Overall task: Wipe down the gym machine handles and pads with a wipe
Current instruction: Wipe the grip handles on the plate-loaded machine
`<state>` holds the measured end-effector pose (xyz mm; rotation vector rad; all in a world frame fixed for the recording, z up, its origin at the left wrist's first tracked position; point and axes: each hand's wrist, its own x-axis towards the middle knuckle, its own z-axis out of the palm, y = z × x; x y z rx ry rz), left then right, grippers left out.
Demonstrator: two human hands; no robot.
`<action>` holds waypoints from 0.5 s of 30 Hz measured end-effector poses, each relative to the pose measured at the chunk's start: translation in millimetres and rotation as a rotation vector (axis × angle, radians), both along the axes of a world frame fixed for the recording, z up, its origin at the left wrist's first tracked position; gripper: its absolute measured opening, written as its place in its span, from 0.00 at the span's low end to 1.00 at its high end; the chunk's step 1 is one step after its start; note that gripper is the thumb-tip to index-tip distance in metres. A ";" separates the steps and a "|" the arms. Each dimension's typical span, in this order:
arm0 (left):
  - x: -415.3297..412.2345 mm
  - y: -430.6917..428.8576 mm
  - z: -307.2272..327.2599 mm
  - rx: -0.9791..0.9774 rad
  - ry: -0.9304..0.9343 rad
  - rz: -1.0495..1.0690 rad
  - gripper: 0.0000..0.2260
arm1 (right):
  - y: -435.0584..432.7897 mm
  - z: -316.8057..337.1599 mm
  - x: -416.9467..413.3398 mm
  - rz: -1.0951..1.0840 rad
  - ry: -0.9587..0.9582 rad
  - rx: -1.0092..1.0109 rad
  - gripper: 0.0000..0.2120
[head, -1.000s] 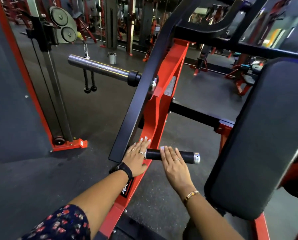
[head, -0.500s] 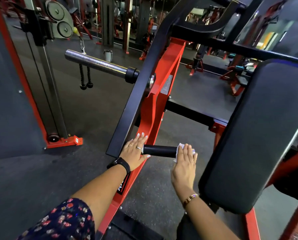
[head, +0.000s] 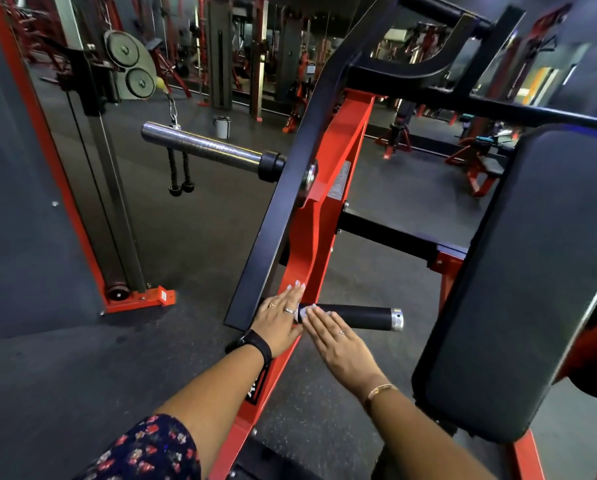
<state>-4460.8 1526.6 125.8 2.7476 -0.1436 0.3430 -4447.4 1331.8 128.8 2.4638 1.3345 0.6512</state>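
A short black handle [head: 359, 316] with a silver end cap sticks out to the right from the red frame [head: 328, 216] of the machine. My right hand [head: 338, 344] lies flat over the handle's inner end, pressing a white wipe [head: 309, 309] whose edge shows under the fingertips. My left hand [head: 279, 318], with a black watch on the wrist, rests flat with fingers apart against the red frame beside the handle's base. A large black pad [head: 532, 271] stands to the right.
A chrome weight peg [head: 203, 147] juts left from the black lever arm [head: 290, 188]. A cable station with a red base [head: 137, 297] and a hanging rope attachment [head: 179, 174] stands to the left. Dark rubber floor lies between; more red machines stand behind.
My right hand has slid the wipe from the handle's outer silver end back to its inner end by the frame. The left hand has stayed on the frame.
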 end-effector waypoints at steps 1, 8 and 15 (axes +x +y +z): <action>-0.1 0.8 -0.5 0.005 0.008 -0.010 0.35 | -12.5 1.9 3.3 0.016 -0.017 -0.025 0.28; -7.6 -15.9 4.8 -0.014 -0.101 0.035 0.37 | -100.7 14.3 -10.1 -0.161 -0.002 0.072 0.28; 8.3 -92.7 36.3 0.177 -0.109 -0.202 0.38 | -95.7 51.3 -20.1 -0.472 0.261 0.683 0.38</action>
